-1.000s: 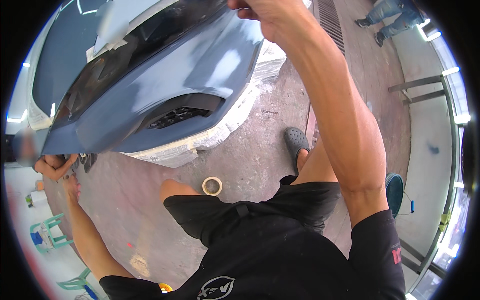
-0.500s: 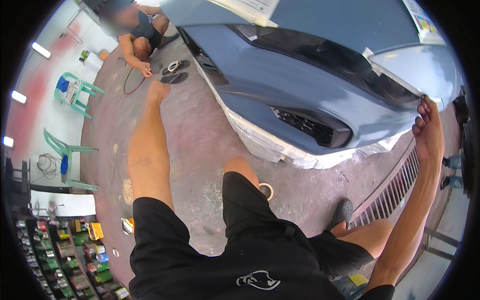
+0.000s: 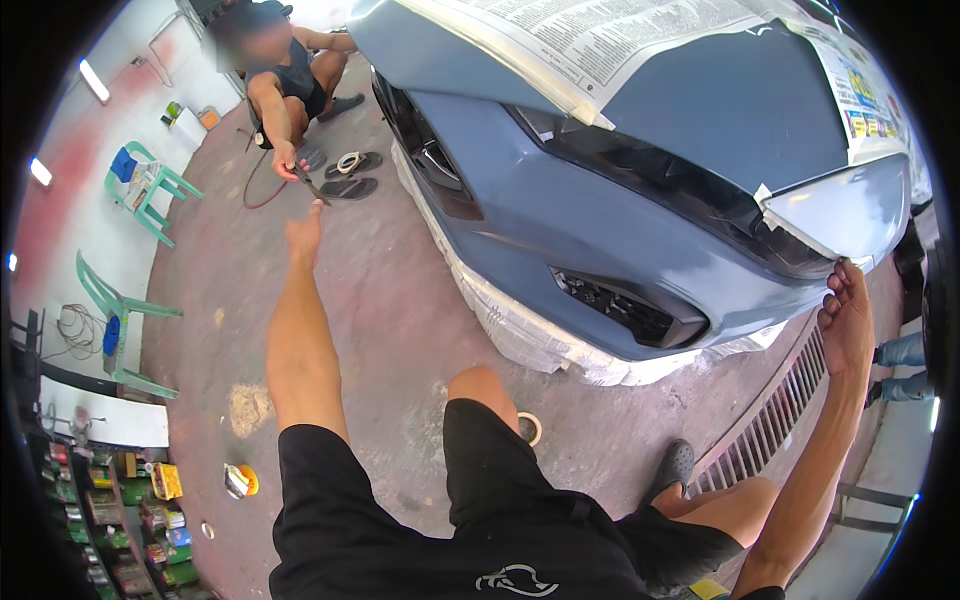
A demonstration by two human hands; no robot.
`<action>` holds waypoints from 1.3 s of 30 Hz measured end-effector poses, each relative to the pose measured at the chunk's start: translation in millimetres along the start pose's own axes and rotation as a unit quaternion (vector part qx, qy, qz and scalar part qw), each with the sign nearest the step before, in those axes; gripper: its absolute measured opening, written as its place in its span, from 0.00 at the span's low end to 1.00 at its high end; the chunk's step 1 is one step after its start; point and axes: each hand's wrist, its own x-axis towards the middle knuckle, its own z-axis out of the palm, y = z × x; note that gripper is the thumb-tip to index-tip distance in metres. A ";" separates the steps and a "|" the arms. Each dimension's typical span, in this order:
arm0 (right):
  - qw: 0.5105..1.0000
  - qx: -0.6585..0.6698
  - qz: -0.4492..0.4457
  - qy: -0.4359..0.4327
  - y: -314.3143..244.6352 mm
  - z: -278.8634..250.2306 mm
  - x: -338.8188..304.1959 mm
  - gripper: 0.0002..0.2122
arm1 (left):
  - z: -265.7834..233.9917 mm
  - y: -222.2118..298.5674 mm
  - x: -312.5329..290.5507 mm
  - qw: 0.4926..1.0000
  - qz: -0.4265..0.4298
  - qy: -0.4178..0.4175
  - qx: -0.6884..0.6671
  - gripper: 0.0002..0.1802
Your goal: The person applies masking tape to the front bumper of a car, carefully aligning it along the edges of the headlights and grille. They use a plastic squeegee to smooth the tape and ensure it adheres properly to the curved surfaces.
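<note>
My left hand reaches out low over the floor at the far left, thumb apart and fingers extended. Its fingertips meet, or nearly meet, the tip of a slim dark tool. A crouching person's hand grips the tool's other end. My right hand is closed in a pinch at the front corner of a blue-grey car. A pale tape strip along the panel edge runs toward these fingers. What they pinch is too small to make out.
Newspaper covers part of the hood, and masking paper hangs under the bumper. Sandals and a tape roll lie on the floor. Green chairs stand left, and a floor grate runs at right.
The crouching person's arm has stretched toward me with the dark tool. My view has shifted, so the car sits lower in it. My right hand stays at the car's corner.
</note>
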 end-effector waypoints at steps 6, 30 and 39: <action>0.992 -0.086 -0.025 0.086 -14.4 13.1 -29.6 0.14 | 94.6 -51.1 13.9 0.988 0.055 -0.140 0.033 0.32; 0.812 -0.424 -0.399 -0.045 93.6 96.7 -168.5 0.19 | 0.8 -10.0 -496.1 0.933 0.239 -0.251 -0.095 0.32; 0.725 -0.527 -0.045 -0.441 157.1 37.5 -233.1 0.28 | 26.7 51.7 -571.4 0.638 0.634 -0.434 -0.051 0.29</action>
